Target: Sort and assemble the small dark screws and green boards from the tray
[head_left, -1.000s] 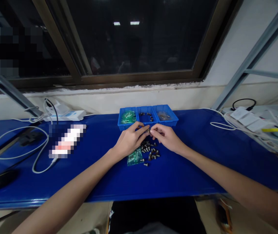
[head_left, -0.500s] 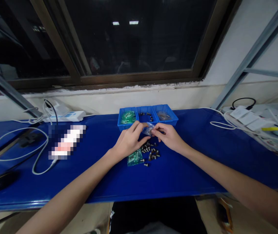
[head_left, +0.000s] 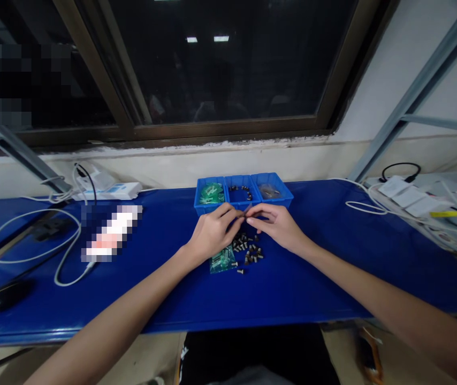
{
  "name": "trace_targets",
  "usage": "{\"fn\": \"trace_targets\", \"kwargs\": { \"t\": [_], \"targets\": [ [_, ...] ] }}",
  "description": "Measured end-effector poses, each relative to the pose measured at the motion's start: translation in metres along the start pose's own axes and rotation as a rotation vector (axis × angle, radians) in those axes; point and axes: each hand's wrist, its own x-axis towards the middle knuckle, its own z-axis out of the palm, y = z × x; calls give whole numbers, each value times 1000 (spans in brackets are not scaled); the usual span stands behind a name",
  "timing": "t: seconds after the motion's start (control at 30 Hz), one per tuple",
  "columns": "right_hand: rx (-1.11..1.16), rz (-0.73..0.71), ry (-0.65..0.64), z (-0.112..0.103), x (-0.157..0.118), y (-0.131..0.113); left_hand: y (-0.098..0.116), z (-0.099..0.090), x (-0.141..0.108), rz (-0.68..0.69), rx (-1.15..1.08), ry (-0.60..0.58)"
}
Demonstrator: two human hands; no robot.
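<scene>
A small clear plastic bag (head_left: pixel 248 208) is pinched between the fingertips of both hands, just in front of the blue bins; most of it is hidden by the fingers. My left hand (head_left: pixel 214 230) closes on its left side, my right hand (head_left: pixel 274 224) on its right. Below them on the table lie several loose dark-and-silver screws (head_left: pixel 254 253). Partly under my left hand rests a green plastic bag (head_left: pixel 222 260) with small pale pieces inside.
Three joined blue bins (head_left: pixel 240 180) stand at the table's back, holding green bags, dark screws and clear bags. A pixelated bright object (head_left: pixel 112 235) and a black mouse (head_left: pixel 4 297) lie left on the blue table (head_left: pixel 292 294). White cables (head_left: pixel 367 206) spread at right.
My fingertips have come closer together, and less of the clear bag shows between them. The screws and the green bag lie where they were.
</scene>
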Motion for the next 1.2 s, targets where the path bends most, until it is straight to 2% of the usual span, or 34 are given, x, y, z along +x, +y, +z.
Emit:
{"fn": "trace_targets", "kwargs": {
  "t": [0.27,0.4,0.47,0.63,0.93,1.03,1.2],
  "targets": [
    [-206,-168,41,1,-3,3,-1,1,3,-64,40,-9],
    [-378,-302,60,0,-4,1,-7,1,6,-136,-147,39],
    [-430,-344,93,1,-4,-1,-8,1,8,-193,-276,23],
    [-488,-366,138,0,-4,-2,-9,4,7,-277,-481,-78],
    [-526,-393,136,-6,-2,-3,-6,2,6,-213,-450,-44],
    [-521,-384,212,-10,-1,-6,-6,2,7,-223,-440,-24],
    [-524,-346,442,-27,10,-9,-12,3,9,-279,-379,49]
  ]
}}
